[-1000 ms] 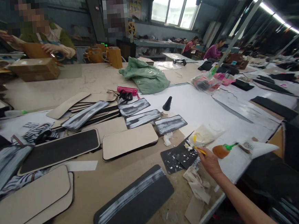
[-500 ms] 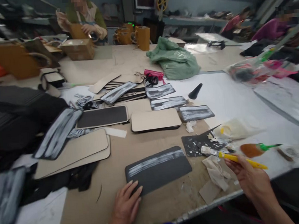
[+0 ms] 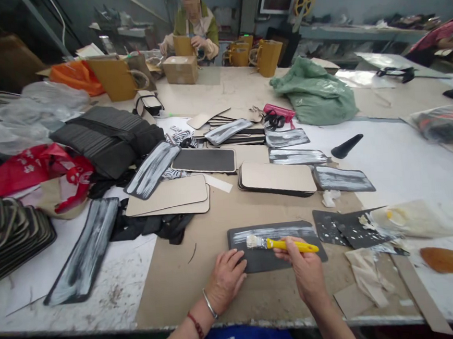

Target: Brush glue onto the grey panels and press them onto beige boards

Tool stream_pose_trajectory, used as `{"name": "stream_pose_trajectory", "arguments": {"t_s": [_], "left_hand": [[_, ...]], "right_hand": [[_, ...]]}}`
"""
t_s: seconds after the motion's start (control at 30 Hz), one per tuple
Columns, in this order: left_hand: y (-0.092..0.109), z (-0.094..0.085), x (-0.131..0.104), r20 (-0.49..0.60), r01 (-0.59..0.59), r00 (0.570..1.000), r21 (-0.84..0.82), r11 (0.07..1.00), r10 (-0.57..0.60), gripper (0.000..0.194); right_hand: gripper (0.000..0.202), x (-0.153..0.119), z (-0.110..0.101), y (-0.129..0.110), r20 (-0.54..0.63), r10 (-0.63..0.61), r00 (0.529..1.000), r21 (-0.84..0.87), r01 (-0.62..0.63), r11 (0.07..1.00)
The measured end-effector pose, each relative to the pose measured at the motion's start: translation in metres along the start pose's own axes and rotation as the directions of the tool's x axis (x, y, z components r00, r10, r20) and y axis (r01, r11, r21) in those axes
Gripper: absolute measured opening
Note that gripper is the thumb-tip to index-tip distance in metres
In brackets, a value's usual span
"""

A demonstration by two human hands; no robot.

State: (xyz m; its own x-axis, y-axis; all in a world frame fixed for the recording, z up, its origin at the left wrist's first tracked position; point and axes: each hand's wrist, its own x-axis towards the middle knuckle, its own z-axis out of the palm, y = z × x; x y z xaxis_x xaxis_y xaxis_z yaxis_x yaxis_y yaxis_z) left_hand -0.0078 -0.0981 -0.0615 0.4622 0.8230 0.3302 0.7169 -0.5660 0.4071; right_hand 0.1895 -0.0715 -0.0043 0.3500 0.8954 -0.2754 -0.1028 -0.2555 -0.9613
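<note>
Beyond the right hand point(image 3: 303, 268), a green plastic bag point(image 3: 318, 94) lies slumped, with a pink roll point(image 3: 279, 112) just beside it. Nearer that hand, a black cone point(image 3: 346, 147) lies on its side. Far past the left hand point(image 3: 226, 279) sits a cardboard box point(image 3: 180, 70), a person point(image 3: 208, 29) behind it. Left of that hand, well apart, lies a crumpled red printed bag point(image 3: 38, 171).

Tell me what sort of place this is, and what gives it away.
Probably a workshop making bags or similar goods: stiff, round-cornered dark panels streaked with white paste, a yellow-handled brush in the right hand, and upright tan bags with handles across the wide worktable.
</note>
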Motion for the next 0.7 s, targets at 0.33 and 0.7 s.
{"name": "stream_pose_trajectory", "arguments": {"t_s": [0.33,0.7], "left_hand": [[-0.005,0.004,-0.001,-0.028,0.011,1.000,-0.050,0.999,-0.013,0.024],[-0.009,0.011,-0.005,-0.082,-0.039,0.996,0.018,0.999,0.040,0.024]], "right_hand": [[0.046,0.019,0.026,0.022,-0.043,-0.039,0.998,-0.149,0.032,0.988],[0.044,0.066,-0.112,-0.002,-0.367,-0.191,0.910,-0.383,0.039,0.923]]}}
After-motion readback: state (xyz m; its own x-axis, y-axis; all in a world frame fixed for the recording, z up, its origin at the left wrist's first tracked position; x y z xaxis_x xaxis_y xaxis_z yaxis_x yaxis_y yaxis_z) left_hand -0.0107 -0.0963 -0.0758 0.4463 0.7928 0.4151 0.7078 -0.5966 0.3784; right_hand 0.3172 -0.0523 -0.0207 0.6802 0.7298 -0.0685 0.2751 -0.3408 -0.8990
